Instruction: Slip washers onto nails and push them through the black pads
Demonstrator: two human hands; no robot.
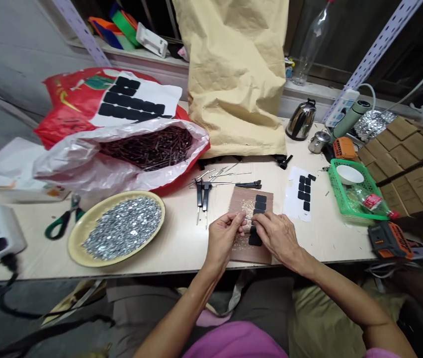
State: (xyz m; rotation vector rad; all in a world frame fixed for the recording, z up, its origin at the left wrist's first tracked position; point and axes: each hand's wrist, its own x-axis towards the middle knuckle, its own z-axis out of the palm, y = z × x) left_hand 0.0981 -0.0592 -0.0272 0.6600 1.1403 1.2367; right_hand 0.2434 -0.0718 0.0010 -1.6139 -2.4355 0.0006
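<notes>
Over a brown board [256, 256] at the table's front edge, my two hands almost meet. My left hand [226, 232] pinches a thin metal rod [248, 219] between thumb and fingers. Closed in a pinch by the rod's other end is my right hand [278, 236]; its fingertips hide what they grip. A column of black rounded-square pads [260, 199] runs along the board beneath my fingers, beside small pale specks [247, 205]. Just beyond lie loose thin metal rods [226, 174] and black pieces with metal shafts [206, 196]. On the right is a white sheet with black pads [304, 188].
A bowl [70, 244] of small silvery metal pieces and green-handled pliers [60, 226] are at left. Behind stands a red bag [62, 117] of thin dark rods. At right are a green basket [340, 199], a power tool [388, 238] and stacked cardboard boxes [407, 154].
</notes>
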